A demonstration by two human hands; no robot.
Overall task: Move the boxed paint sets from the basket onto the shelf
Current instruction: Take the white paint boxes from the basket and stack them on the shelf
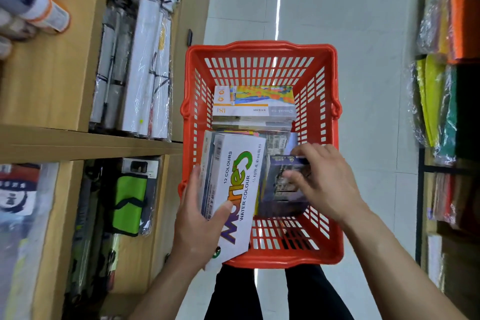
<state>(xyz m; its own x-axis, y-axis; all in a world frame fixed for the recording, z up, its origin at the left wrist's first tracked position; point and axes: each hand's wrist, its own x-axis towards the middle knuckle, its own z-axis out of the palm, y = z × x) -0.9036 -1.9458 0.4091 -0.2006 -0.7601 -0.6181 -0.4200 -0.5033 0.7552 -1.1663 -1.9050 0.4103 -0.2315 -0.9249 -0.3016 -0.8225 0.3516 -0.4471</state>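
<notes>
White box (pixel 233 189) is clamped by L hand (pixel 200 218) at near-left edge; dark box (pixel 283 184) is pinched by R hand (pixel 322 179) in basket (pixel 259 47). Judged light, stiff; best held across long edges.

- The left hand (pixel 198 215) sits low and left of centre, palm turned inward, with the thumb pressed flat across the front of a white cardboard watercolour box (pixel 235 189) and the fingers wrapped behind its left edge
- The bare left forearm runs up from the bottom edge at a slant toward the wrist
- The right hand (pixel 322 179) is held palm down, fingers spread and curled, fingertips touching a dark blue printed box (pixel 283 189); its edges are blurred
- The bare right forearm comes in from the lower right corner, wrist nearly straight
- Two legs in black trousers (pixel 272 293) stand below, between the forearms
</notes>
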